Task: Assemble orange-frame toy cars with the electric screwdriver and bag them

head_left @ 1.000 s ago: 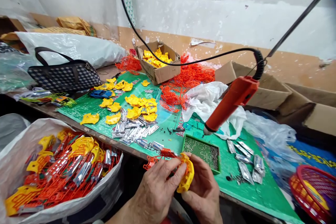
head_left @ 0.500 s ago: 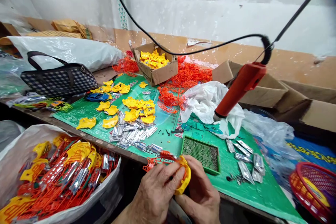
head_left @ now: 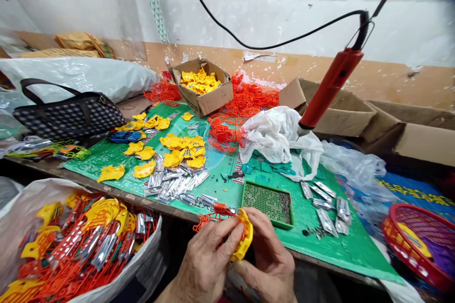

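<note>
Between my two hands, at the table's front edge, is a curved yellow plastic piece (head_left: 244, 239) joined to an orange plastic frame (head_left: 208, 220). My left hand (head_left: 204, 258) is closed on it from the left, thumb and fingers pinching the part where yellow meets orange. From the right, my right hand (head_left: 268, 255) grips the yellow piece's outer edge with fingertips and thumb. Part of the frame is hidden behind my left fingers. Just beyond my hands lies a green tray (head_left: 245, 201) of small screws. Silver metal pieces (head_left: 170, 182) and yellow pieces (head_left: 185, 147) are heaped to the left.
A red electric screwdriver (head_left: 330, 90) hangs from a cable over the right side. At lower left, a white sack (head_left: 149, 246) holds assembled pieces. Behind stand a cardboard box (head_left: 216, 99) of yellow parts and orange frames (head_left: 249, 97). A red basket (head_left: 394, 246) is at right.
The view has shifted slightly, and the hanging screwdriver has swung right and up. My hands still hold the yellow piece, which has turned a little.
</note>
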